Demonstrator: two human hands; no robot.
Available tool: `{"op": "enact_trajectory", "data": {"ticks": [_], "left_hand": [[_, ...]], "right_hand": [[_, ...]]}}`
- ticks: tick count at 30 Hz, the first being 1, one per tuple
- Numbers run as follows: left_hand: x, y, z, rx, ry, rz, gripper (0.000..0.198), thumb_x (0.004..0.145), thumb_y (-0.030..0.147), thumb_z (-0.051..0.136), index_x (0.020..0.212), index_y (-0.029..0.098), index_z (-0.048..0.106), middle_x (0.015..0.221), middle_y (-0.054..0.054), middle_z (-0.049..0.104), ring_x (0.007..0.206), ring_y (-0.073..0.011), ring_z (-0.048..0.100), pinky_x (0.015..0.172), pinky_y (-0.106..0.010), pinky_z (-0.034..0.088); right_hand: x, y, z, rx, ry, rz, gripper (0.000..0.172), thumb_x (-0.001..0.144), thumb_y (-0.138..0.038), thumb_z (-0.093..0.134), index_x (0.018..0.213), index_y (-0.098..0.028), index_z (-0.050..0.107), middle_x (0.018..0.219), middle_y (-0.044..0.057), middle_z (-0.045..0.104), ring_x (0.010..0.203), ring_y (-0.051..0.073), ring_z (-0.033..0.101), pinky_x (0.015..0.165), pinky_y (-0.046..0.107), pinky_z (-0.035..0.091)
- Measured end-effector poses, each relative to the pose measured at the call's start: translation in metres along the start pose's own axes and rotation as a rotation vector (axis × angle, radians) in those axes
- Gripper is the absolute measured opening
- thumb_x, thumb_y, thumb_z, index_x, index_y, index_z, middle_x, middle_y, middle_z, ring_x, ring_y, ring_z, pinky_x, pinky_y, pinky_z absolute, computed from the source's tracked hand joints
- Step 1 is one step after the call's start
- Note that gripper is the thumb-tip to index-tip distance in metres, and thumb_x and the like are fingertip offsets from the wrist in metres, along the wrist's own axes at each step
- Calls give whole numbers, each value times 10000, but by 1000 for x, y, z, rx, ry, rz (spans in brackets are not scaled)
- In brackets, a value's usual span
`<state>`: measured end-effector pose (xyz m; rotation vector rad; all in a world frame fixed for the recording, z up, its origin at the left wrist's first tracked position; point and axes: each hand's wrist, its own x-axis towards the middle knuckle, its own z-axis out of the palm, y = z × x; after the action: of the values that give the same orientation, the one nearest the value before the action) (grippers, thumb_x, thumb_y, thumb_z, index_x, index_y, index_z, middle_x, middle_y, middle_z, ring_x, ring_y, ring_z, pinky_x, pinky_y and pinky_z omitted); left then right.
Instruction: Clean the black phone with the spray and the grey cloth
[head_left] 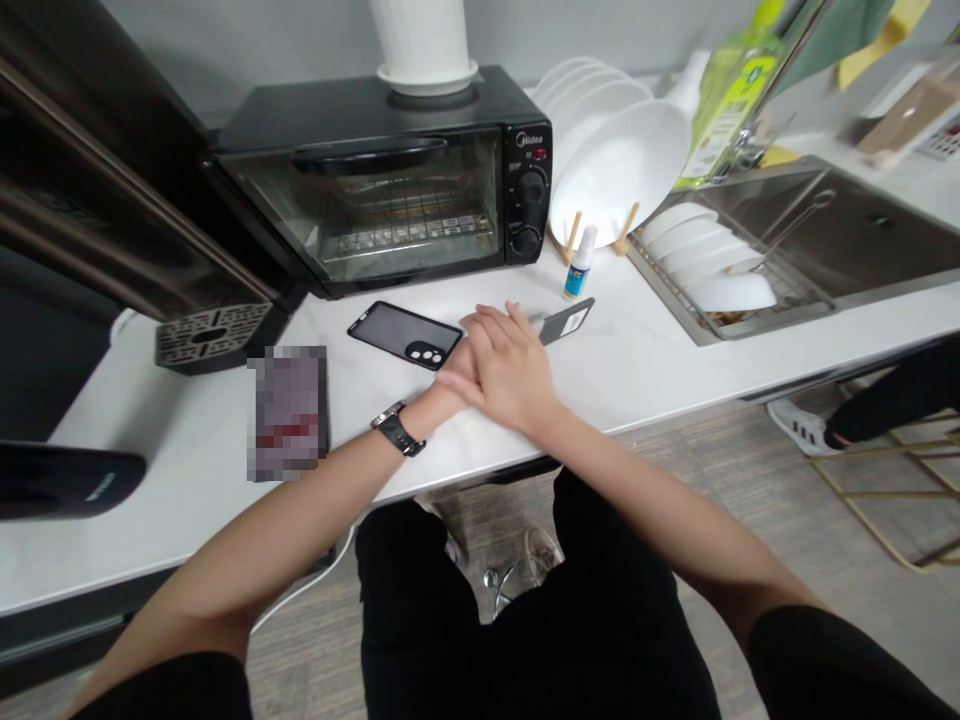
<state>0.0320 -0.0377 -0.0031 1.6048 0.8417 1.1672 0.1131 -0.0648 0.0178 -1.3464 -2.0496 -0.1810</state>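
Observation:
My right hand (510,365) lies across the back of my left hand (463,372), its fingers stretched out and close together. Most of my left hand is covered, so its fingers cannot be made out. A black watch (399,428) is on my left wrist. Left of the hands, a dark phone case (397,328) with camera cut-outs rests on the white counter (600,385). A flat dark grey object with a white label (564,322) sticks out just past my right hand; its near end is hidden. Behind it stands a small spray bottle (578,265) with a blue label.
A black toaster oven (390,200) bears a white pot (421,45). White plates (622,165) stand in a wooden rack beside the sink (862,250), where bowls (705,250) drain. At left are a blurred-out flat item (289,415) and a drip tray (214,335). Another person's shoe (799,428) shows at right.

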Motion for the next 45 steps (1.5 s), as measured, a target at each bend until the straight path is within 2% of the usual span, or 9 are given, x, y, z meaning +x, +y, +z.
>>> {"op": "enact_trajectory", "data": {"ticks": [5,9,12,17,23,31,35,38,45], "left_hand": [[-8,7,52,-358,467,136,579,1013,674,448,1444,289,482,1434,-65,590,1499,-245,435,1264,-364,369],[2,-2,7,18,-113,9,483,1007,620,507,1192,213,689,1208,-87,718,1318,-275,589,1098,-395,508],[12,-3,-33,132,-287,-31,401,878,549,724,892,149,745,894,-72,763,1020,-291,709,936,-399,580],[16,3,-41,171,-323,-19,403,895,507,710,1061,146,775,1082,-64,802,1057,-274,722,997,-385,557],[14,-6,-35,156,-214,-18,365,894,523,716,824,165,724,811,-52,749,949,-272,707,951,-420,590],[-8,2,40,-107,290,81,561,1051,670,357,1200,240,686,1245,-66,696,1462,-230,481,1218,-396,443],[3,-4,1,51,-147,-19,603,1121,490,269,979,172,762,1127,-56,737,1417,-254,505,1036,-427,495],[13,-6,-34,115,-311,-25,368,995,436,598,911,122,769,936,-53,782,1123,-284,684,930,-416,534],[15,-1,-39,111,-362,5,449,919,515,692,1162,146,772,1147,-85,807,1100,-285,724,1005,-387,547]], "right_hand": [[-4,-20,5,24,-6,-50,866,1008,-775,329,1412,-50,575,1460,225,631,1451,338,497,1272,497,285],[-5,16,-13,-9,-59,-71,788,1042,-718,311,1421,-77,570,1419,206,660,1327,334,575,1136,478,392],[-4,55,-28,-86,-58,70,690,1059,-689,288,1244,-148,673,1211,167,739,1137,331,636,1014,473,431],[-2,91,-36,-112,-1,170,633,1073,-659,279,1012,-193,703,999,129,735,1040,303,639,1011,460,454],[-2,37,-13,-71,39,72,716,1026,-743,322,1201,-146,676,1194,179,731,1283,348,602,1256,602,279],[-2,-28,7,53,-3,-29,883,980,-804,360,1414,-71,594,1455,222,637,1441,349,511,1288,540,276],[-5,6,-8,16,-35,-69,810,1029,-733,345,1453,-78,564,1411,207,668,1344,338,577,1206,505,364],[-7,46,-25,-63,-20,38,720,1051,-697,319,1351,-128,641,1266,181,731,1197,342,639,1066,491,443],[-7,102,-42,-115,23,238,651,1079,-649,278,1024,-184,730,999,131,763,961,293,684,940,446,488]]}}
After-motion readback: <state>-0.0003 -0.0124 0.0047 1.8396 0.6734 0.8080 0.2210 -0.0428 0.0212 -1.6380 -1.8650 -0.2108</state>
